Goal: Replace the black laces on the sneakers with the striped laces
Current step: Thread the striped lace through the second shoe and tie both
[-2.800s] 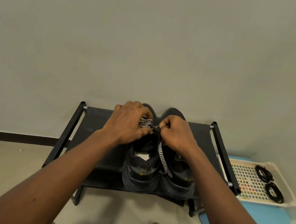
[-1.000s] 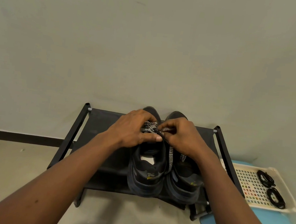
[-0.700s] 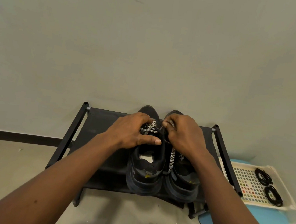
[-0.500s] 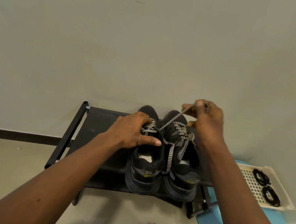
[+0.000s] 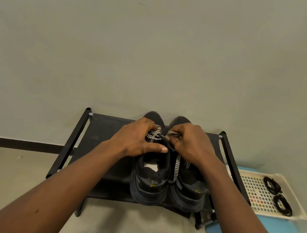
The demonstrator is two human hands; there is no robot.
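A black left sneaker (image 5: 149, 180) and a black right sneaker (image 5: 188, 188) stood side by side on the right half of a black fabric-topped metal shoe rack (image 5: 105, 130). Each had its long axis running front to back across the rack, with the toe toward the rack's rear bar and the heel at its front edge. The left hand (image 5: 139, 137) gripped the left sneaker over its upper, fingers curled onto the laced crossings and thumb stretched across the tongue. The right hand (image 5: 191, 143) was closed tightly round the black-and-white striped lace (image 5: 176, 166) above the right sneaker, and a loose length of it hung between the shoes toward the rack's front. Just right of the rack sat a cream perforated plastic tray (image 5: 251, 191). It held two coils of black laces (image 5: 272, 185), one nearer the rack's rear and one nearer its front.
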